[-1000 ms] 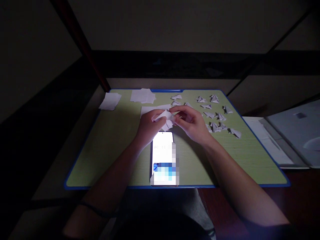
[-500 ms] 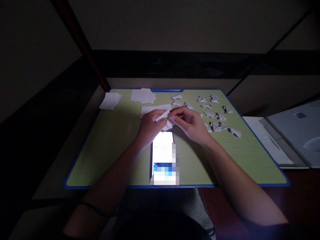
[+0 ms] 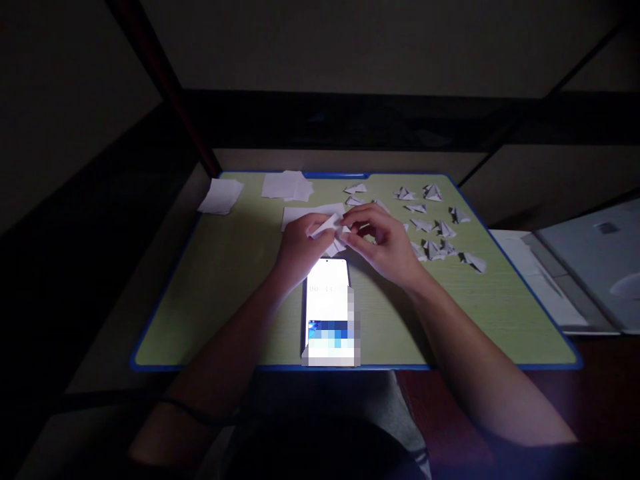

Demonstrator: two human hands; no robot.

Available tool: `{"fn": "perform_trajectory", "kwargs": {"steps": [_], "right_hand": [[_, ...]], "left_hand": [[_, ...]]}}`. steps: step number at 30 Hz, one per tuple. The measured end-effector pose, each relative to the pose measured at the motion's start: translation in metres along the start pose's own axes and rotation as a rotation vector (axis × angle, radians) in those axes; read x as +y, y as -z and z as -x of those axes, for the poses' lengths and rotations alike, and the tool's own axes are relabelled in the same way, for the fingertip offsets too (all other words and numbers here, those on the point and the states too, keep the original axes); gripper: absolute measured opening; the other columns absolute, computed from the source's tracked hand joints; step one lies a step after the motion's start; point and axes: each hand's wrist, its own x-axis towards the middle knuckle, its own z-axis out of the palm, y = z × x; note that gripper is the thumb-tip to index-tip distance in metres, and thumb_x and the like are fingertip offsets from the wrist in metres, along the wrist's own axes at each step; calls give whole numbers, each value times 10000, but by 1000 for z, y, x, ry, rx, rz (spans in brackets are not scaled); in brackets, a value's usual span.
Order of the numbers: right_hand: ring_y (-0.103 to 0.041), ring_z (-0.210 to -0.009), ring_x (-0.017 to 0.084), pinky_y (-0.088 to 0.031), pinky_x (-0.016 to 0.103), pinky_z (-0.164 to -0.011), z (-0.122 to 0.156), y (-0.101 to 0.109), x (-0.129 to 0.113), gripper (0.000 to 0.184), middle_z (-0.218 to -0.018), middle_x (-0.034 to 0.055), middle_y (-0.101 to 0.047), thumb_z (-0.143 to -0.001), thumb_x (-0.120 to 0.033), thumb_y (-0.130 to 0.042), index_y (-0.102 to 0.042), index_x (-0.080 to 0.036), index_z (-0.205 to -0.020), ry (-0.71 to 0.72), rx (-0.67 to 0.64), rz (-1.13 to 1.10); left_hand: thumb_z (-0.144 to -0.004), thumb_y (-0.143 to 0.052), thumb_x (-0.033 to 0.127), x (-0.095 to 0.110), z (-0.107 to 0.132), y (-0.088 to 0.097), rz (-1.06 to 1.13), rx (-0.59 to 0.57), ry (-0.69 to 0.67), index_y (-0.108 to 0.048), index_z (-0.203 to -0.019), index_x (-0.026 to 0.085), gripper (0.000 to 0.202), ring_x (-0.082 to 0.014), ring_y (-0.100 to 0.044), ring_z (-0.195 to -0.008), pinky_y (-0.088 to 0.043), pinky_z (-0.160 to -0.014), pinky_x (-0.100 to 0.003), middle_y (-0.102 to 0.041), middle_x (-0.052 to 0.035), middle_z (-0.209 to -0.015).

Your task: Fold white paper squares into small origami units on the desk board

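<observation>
A small folded piece of white paper (image 3: 329, 227) is held between my two hands above the table's middle. My left hand (image 3: 303, 249) grips its left side, with the thumb laid along the front. On the other side my right hand (image 3: 383, 239) pinches the right edge between thumb and fingertips. Behind my left hand lies a white paper sheet (image 3: 305, 217), partly covered by the fingers. Just below the hands is a lit phone (image 3: 327, 307) showing a timer, its lower part pixelated. Several folded paper figures (image 3: 431, 251) are scattered right of my right hand.
The green table (image 3: 210, 300) has a blue rim. One stack of white paper (image 3: 221, 197) lies at the far left corner, another paper stack (image 3: 287, 186) near the back edge. Beyond the table's right side is a pale open box (image 3: 545, 280). A wall rises behind.
The folded paper has turned slightly in my fingers and its right end now stands up by the right fingertips. Both hands stay close together; the whole view has shifted a little.
</observation>
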Motion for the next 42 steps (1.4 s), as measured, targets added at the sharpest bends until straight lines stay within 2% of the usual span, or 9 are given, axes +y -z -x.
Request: {"fn": "perform_trajectory", "kwargs": {"steps": [5, 10, 14, 20, 24, 27, 30, 37, 42], "right_hand": [[-616, -931, 197, -506, 309, -668, -1, 0, 0, 106, -981, 52, -673, -850, -351, -741, -742, -246, -866, 30, 32, 48], [-611, -794, 173, -479, 312, -641, -1, -4, 2, 222, -890, 48, -666, -830, -422, -753, -697, -209, -811, -58, 78, 9], [-578, -652, 137, -452, 305, -615, 0, -12, 4, 232, -735, 2, -631, -813, -395, -760, -651, -190, -827, -185, 85, -101], [-575, -652, 121, -467, 283, -605, -2, -18, 8, 253, -745, -16, -618, -743, -277, -760, -607, -198, -928, -201, 157, -288], [-538, -589, 110, -420, 268, -539, -2, -15, 7, 195, -682, -9, -622, -743, -319, -756, -644, -175, -810, -275, 144, -215], [-463, -531, 91, -336, 260, -496, -2, -13, 4, 228, -594, -22, -580, -762, -368, -735, -651, -165, -701, -323, 137, -128], [-428, -519, 87, -296, 268, -495, -2, -12, 2, 247, -568, -22, -555, -769, -380, -710, -646, -161, -672, -341, 135, -99], [-441, -531, 100, -303, 276, -505, -1, -12, 6, 218, -570, -19, -553, -781, -363, -687, -636, -174, -683, -338, 138, -94], [-461, -536, 105, -321, 279, -516, -1, -12, 6, 202, -583, -15, -573, -789, -339, -691, -643, -173, -686, -324, 132, -118]], "left_hand": [[-765, -664, 154, -1, 0, -1, -18, -18, 6, -718, -939, 143, 182, -165, -709, -792, -542, -650, -248, -773, -61, -917], [-775, -665, 137, -3, 1, -3, -28, -28, -21, -713, -937, 144, 170, -153, -703, -762, -541, -639, -236, -775, -57, -912], [-775, -670, 147, -6, 0, -4, -15, -28, -25, -707, -937, 145, 166, -153, -699, -753, -535, -616, -234, -771, -61, -911], [-761, -665, 151, -8, 0, -5, -37, -32, -35, -707, -927, 160, 171, -156, -689, -713, -521, -576, -241, -763, -47, -867], [-769, -657, 145, -7, 1, -5, -38, -39, -52, -706, -964, 143, 202, -159, -704, -765, -549, -629, -248, -768, -57, -915], [-772, -654, 135, -7, 1, -4, -33, -45, -48, -700, -980, 130, 214, -161, -709, -781, -558, -629, -245, -767, -62, -934], [-771, -648, 119, -7, 1, -4, -29, -47, -30, -694, -986, 123, 219, -160, -712, -781, -562, -618, -239, -767, -63, -940], [-777, -646, 108, -5, 2, -5, -9, -76, -56, -684, -990, 123, 217, -150, -707, -750, -552, -593, -222, -759, -46, -882], [-779, -667, 114, -3, 3, -5, 24, -104, -53, -663, -987, 120, 208, -140, -704, -764, -559, -617, -216, -762, -53, -923]]}}
